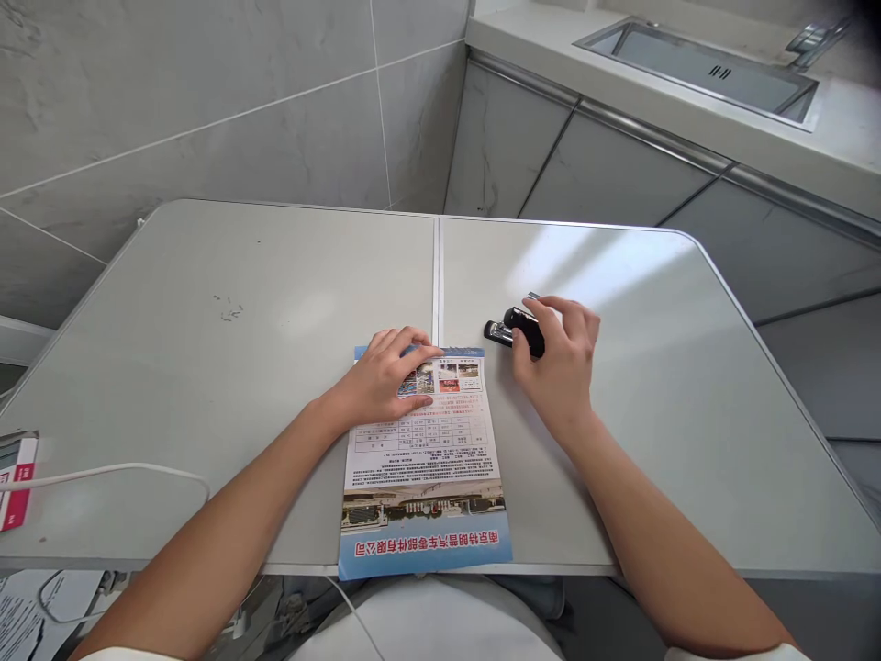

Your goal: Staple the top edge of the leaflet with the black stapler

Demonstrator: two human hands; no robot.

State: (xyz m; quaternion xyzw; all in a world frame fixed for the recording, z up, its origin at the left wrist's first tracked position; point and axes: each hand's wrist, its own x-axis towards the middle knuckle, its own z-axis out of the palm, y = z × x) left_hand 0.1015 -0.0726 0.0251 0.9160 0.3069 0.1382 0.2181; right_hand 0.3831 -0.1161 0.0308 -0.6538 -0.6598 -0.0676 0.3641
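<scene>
A printed flyer [427, 459] with a blue border lies on the grey folding table [227, 367], upside down to me, near the front edge. My left hand [385, 381] rests flat on the flyer's upper left part, fingers spread. My right hand [557, 353] is curled around a small black stapler [513, 330] that sits on the table just right of the flyer's top corner.
A white cable [103, 473] runs across the table's left front, beside a red and white box [17, 477] at the left edge. A counter with a steel sink [702, 64] stands at the back right. Tiled wall lies behind the table.
</scene>
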